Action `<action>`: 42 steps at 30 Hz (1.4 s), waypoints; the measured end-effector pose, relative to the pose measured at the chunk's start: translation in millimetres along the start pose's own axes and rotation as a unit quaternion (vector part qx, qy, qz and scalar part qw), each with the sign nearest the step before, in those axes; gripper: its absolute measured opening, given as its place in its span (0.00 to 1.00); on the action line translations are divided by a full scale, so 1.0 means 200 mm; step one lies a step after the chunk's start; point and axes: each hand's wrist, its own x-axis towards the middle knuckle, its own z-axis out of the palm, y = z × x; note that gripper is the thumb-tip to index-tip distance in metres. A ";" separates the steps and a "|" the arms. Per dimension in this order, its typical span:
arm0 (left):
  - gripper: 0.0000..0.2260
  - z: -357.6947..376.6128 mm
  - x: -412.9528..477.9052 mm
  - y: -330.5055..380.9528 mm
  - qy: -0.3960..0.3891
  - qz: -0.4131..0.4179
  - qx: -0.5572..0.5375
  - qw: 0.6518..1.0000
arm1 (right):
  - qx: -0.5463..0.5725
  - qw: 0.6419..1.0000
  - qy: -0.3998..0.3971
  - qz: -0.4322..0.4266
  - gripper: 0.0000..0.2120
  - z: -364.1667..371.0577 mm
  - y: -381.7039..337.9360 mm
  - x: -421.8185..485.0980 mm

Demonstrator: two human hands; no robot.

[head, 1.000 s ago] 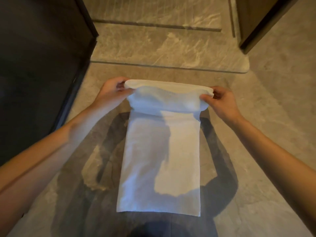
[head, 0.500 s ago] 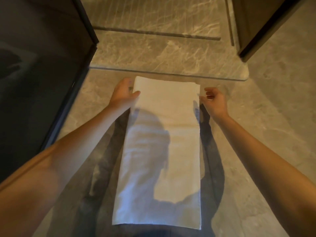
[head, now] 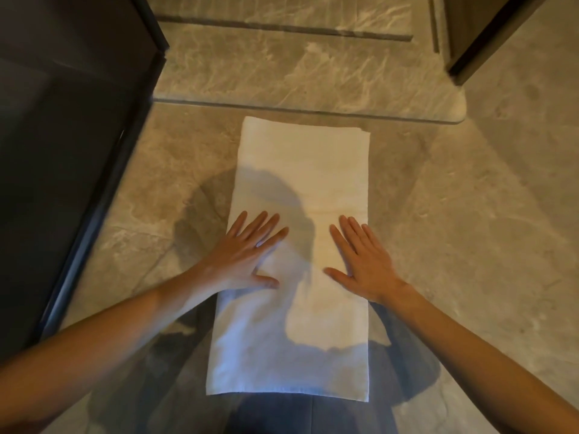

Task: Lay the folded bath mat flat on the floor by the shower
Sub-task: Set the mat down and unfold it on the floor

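Note:
The white bath mat (head: 300,170) lies stretched out flat on the marble floor, its far short edge just short of the raised shower threshold (head: 300,86). My left hand (head: 247,255) rests palm down on the mat's left half, fingers spread. My right hand (head: 363,258) presses flat on the right half beside it. Neither hand grips the cloth. A crease runs across the mat just beyond my fingertips. My shadow covers the mat's near and left parts.
A dark glass panel with a black frame (head: 103,170) stands along the left. A dark door or cabinet corner (head: 476,42) stands at the upper right beside the threshold. Grey marble floor (head: 470,214) stretches to the right of the mat.
The rolled far end of the mat was unfolded and laid down toward the shower. Both hands let go of its far corners and moved back to press flat on its middle.

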 end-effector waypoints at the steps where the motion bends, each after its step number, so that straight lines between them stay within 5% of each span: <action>1: 0.47 0.01 0.00 0.00 0.004 -0.003 0.000 1.000 | -0.010 1.000 -0.006 0.002 0.39 0.01 0.01 0.00; 30: 0.47 -0.06 0.38 0.45 0.010 0.032 -0.023 0.999 | 0.046 0.996 -0.019 0.071 0.40 -0.03 0.45 -0.31; 35: 0.46 -0.13 0.40 0.48 0.026 0.058 -0.019 0.998 | 0.191 0.932 0.161 0.263 0.24 -0.05 0.44 -0.34; 38: 0.43 -0.19 0.45 0.51 0.038 0.075 -0.026 0.996 | 0.253 0.886 0.124 0.368 0.15 -0.05 0.47 -0.34; 42: 0.41 -0.21 0.53 0.58 0.043 0.108 -0.026 0.993 | 0.339 0.866 0.125 0.346 0.10 -0.07 0.46 -0.34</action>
